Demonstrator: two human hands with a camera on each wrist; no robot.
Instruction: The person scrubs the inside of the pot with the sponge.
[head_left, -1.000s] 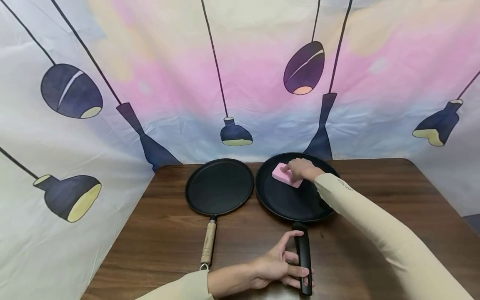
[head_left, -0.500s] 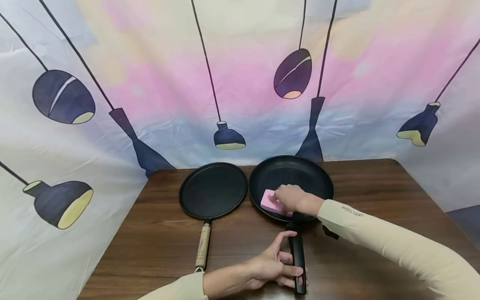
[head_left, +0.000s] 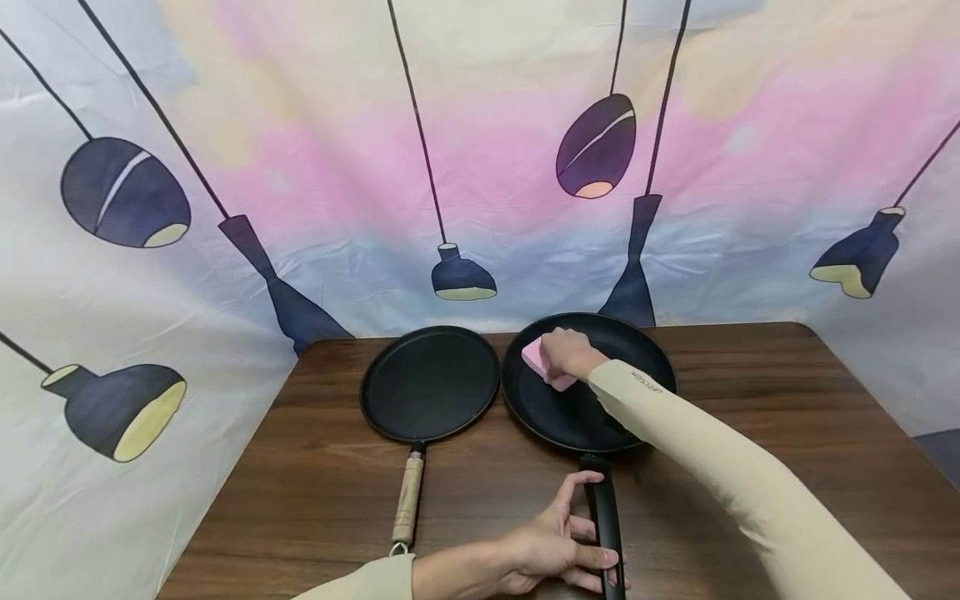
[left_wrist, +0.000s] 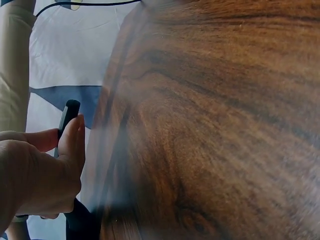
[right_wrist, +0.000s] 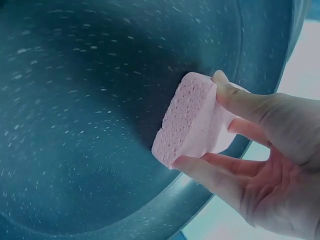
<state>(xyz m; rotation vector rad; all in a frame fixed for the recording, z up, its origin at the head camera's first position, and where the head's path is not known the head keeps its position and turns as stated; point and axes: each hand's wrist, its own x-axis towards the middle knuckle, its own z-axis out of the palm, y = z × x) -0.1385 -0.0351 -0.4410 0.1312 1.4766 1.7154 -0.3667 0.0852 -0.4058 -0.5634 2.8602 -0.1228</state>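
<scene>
A pink sponge (right_wrist: pixel 185 117) is pinched between the thumb and fingers of my right hand (head_left: pixel 570 353), against the inside of a black frying pan (head_left: pixel 570 417). In the right wrist view the sponge's porous edge shows, and pale specks dot the dark pan surface. My left hand (head_left: pixel 543 546) grips the pan's black handle (head_left: pixel 604 508), its thumb and fingers on either side; the left wrist view shows the handle's end (left_wrist: pixel 72 106) standing out past the fingertips. My right sleeve covers part of the pan's right side.
Left of the frying pan lies a flat black griddle pan (head_left: pixel 430 383) with a wooden handle (head_left: pixel 408 500). Both rest on a brown wooden table (head_left: pixel 300 500). A cloth backdrop (head_left: pixel 337 125) printed with hanging lamps rises behind the table's back edge.
My right hand and the sponge went from the pan's upper middle to its near side, then back up to the upper left. The left hand keeps its grip on the handle.
</scene>
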